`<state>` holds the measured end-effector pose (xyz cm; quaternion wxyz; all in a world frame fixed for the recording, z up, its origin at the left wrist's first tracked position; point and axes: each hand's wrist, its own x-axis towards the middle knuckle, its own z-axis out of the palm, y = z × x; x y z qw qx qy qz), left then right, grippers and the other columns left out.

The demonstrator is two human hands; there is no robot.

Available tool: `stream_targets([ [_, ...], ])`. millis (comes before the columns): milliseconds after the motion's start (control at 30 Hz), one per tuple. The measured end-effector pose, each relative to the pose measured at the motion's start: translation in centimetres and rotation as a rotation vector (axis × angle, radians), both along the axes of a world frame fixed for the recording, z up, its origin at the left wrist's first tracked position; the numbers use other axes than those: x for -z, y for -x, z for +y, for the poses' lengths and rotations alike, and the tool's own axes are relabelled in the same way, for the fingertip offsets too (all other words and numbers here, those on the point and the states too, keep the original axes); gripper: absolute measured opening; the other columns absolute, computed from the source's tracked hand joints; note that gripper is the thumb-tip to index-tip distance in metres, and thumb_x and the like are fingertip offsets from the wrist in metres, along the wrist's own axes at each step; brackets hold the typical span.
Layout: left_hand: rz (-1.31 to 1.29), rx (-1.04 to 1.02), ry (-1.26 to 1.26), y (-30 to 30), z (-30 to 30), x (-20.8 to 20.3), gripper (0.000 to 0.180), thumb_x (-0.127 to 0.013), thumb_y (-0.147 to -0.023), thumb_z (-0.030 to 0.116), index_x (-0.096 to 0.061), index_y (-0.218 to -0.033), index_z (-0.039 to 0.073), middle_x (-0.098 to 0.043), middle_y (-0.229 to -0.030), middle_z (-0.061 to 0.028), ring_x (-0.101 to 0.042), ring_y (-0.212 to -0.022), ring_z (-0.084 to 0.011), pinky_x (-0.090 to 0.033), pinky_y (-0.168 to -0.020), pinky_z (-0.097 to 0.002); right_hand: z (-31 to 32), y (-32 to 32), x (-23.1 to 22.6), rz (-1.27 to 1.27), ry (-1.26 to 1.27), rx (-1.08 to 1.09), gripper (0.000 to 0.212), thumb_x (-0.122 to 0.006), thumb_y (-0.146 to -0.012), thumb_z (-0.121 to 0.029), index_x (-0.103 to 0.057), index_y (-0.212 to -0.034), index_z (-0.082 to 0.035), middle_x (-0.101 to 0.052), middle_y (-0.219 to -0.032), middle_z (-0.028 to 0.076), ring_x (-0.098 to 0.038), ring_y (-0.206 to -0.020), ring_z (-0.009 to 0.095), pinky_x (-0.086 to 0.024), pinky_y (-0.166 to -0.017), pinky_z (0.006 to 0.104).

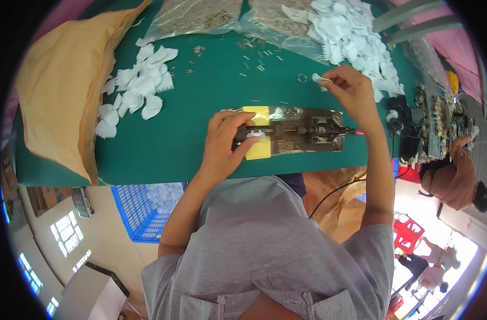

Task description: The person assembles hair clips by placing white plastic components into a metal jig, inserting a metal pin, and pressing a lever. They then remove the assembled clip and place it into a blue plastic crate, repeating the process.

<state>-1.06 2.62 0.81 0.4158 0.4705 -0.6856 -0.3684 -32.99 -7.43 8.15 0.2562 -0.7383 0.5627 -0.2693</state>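
2 hands: left hand (222, 140) half-curled at a dark jig (302, 129), grip unclear; right hand (354, 92) raised, pinching 1 white piece (318, 79).

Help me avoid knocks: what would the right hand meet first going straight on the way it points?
Likely the small ring on the green table, though how high the right hand sits is unclear.

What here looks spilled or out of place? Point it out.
Small metallic-looking pieces lie scattered on the green table beyond the dark metal fixture, in no order and outside the clear bags; they look spilled, though possibly laid there deliberately.
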Motion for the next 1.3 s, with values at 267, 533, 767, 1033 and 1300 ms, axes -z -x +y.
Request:
stream_targets([
  [267, 0.095, -0.053, 0.167, 0.4, -0.3, 0.6, 0.043, -0.085, -0.081, 0.005, -0.058, -0.115, 0.008, -0.068, -0.12, -0.0096, -0.059, -0.115, -0.0317, -0.048, -0.098, -0.0429, 4.5, -9.4, 1.8, -0.016, -0.074, -0.307, 0.017, -0.073, -0.094, -0.014, -0.079, -0.108, -0.006, -0.078, -0.096, 0.014, -0.073, -0.081, 0.032, -0.059, -0.077, 0.0386],
  [533, 0.057, 0.013, 0.004, -0.4, 0.2, 1.1, 0.047, -0.082, -0.083, -0.003, -0.059, -0.122, 0.007, -0.065, -0.124, -0.0087, -0.064, -0.113, -0.0227, -0.053, -0.095, -0.034, 4.9, -10.3, 0.0, -0.106, -0.029, -0.429, 0.012, -0.072, -0.093, -0.013, -0.077, -0.101, -0.005, -0.072, -0.089, 0.01, -0.067, -0.087, 0.03, -0.053, -0.081, 0.0423],
  [767, 0.114, -0.014, 0.021, 0.0, -0.1, 0.5, 0.053, -0.083, -0.082, -0.002, -0.058, -0.128, 0.008, -0.064, -0.124, -0.0088, -0.064, -0.115, -0.0223, -0.053, -0.097, -0.0337, 4.9, -10.9, -0.2, -0.02, -0.019, -0.383, 0.009, -0.074, -0.092, -0.01, -0.077, -0.099, -0.005, -0.071, -0.088, 0.007, -0.065, -0.083, 0.027, -0.048, -0.085, 0.0361],
  [1033, 0.095, 0.006, -0.012, -0.1, 0.1, 0.9, 0.059, -0.085, -0.081, 0.0, -0.056, -0.132, 0.008, -0.061, -0.125, -0.009, -0.064, -0.114, -0.022, -0.054, -0.096, -0.0339, 4.9, -11.2, 0.5, -0.046, -0.044, -0.389, 0.008, -0.075, -0.093, -0.011, -0.077, -0.099, -0.006, -0.07, -0.085, 0.006, -0.063, -0.078, 0.024, -0.046, -0.084, 0.0346],
  [1300, 0.077, 0.006, 0.006, -0.2, 0.1, 0.7, 0.059, -0.086, -0.081, 0.0, -0.056, -0.132, 0.008, -0.06, -0.125, -0.0099, -0.064, -0.113, -0.0226, -0.054, -0.094, -0.0335, 5.2, -11.3, 1.2, -0.129, -0.12, -0.357, 0.009, -0.074, -0.093, -0.013, -0.077, -0.099, -0.006, -0.066, -0.083, 0.007, -0.064, -0.077, 0.025, -0.049, -0.073, 0.0378],
])
